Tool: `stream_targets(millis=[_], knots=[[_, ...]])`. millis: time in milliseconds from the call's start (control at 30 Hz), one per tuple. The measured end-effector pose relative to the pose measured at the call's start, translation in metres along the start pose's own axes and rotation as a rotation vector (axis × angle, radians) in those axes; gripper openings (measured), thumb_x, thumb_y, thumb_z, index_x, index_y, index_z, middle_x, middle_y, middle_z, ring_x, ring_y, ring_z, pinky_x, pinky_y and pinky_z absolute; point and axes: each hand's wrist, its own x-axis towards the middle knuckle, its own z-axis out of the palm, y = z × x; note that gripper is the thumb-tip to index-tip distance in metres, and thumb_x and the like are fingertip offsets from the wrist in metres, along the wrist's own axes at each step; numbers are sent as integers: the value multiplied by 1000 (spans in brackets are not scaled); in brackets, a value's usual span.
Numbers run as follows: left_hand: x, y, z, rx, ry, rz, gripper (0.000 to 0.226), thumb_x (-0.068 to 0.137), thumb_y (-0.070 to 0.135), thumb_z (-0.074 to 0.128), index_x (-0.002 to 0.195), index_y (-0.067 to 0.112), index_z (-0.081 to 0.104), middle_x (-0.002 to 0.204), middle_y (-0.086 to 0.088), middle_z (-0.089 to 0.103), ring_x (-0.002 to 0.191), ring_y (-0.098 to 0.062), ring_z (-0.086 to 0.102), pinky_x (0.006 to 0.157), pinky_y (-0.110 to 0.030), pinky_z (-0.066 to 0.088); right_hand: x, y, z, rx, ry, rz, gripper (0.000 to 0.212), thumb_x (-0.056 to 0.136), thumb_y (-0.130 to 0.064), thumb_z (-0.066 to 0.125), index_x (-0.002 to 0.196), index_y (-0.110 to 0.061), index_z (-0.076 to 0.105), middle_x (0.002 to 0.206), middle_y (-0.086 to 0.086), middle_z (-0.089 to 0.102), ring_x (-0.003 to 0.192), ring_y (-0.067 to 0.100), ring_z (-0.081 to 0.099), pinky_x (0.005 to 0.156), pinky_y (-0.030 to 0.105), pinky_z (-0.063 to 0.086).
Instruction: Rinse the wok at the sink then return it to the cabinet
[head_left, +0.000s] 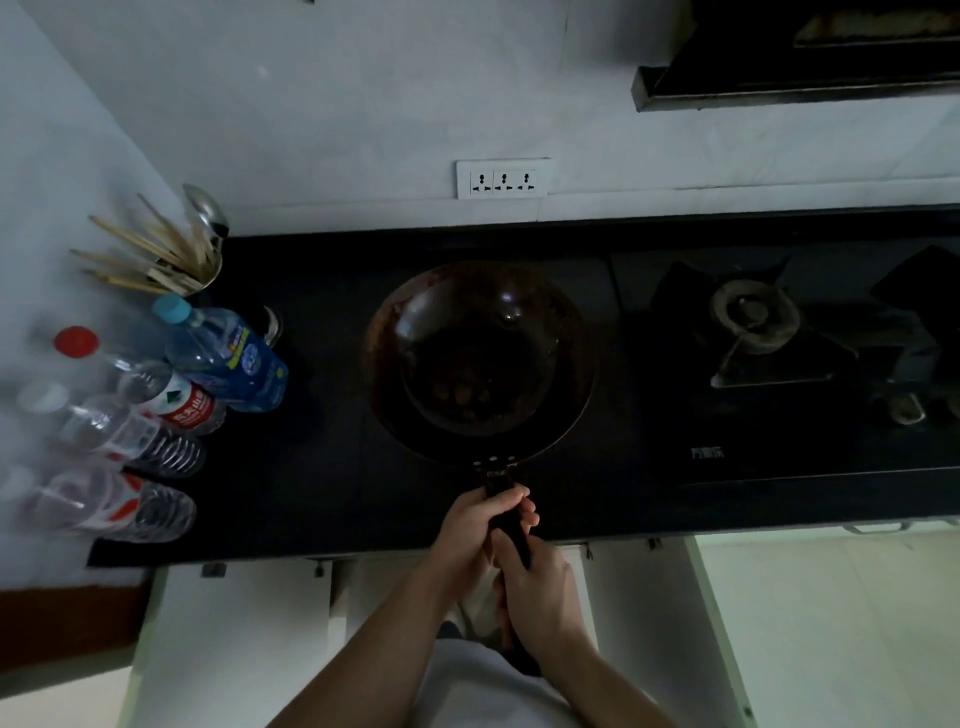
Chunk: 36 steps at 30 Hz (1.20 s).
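Both hands are on the wok (480, 358) right now. It's over the dark countertop (322, 467), about the middle of the run, bowl facing up, with brownish residue showing on its inside. From here I can't tell whether its base sits on the counter or hangs just above it.

The long dark handle (506, 519) points toward the near edge. The left hand (478, 525) has the handle up close to the rivets, fingers wrapped over the top, thumb side pressed against it. The right hand (540, 587) grasps the same handle just behind, nearer the person's body, fingers curled round the grip. The two hands touch, one right after the other.

Just right of the wok, a gas burner (753, 317) sits in a black hob, its pan support bare. Up on the far wall, a white socket strip (503, 179). A dark range hood (800, 67) hangs top right.

Over on the left, a row of plastic water bottles: a blue-labelled bottle (228, 353) nearest the wok, a red-capped bottle (156, 384) beside it, more clear ones nearer. Behind them, a metal utensil holder (205, 270) bristling with chopsticks and a ladle (208, 208).

It's dim in here; the wok's inside is hard to read.
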Motion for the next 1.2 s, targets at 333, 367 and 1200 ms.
stream_targets(millis=[333,367,1200], knots=[[1,7,-21,-20,-45,-91,15,90,10,64,101,0,69,85,-8,69,78,-18,69,73,-29,53,-6,-9,22,49,19,69,37,97,-38,52,79,-8,64,56,4,60,45,17,54,46,34,45],[1,8,-22,-26,-45,-106,17,91,11,65,103,0,70,87,-8,72,81,-18,71,75,-29,54,-6,-8,22,38,16,76,39,94,-42,53,78,-9,64,57,4,61,46,18,54,47,35,45],[-20,10,-19,117,25,-87,32,88,27,72,106,1,70,106,-12,76,96,-23,74,87,-37,56,0,-17,7,142,-183,158,26,100,-28,52,102,-4,61,74,14,72,54,29,65,56,39,57]])
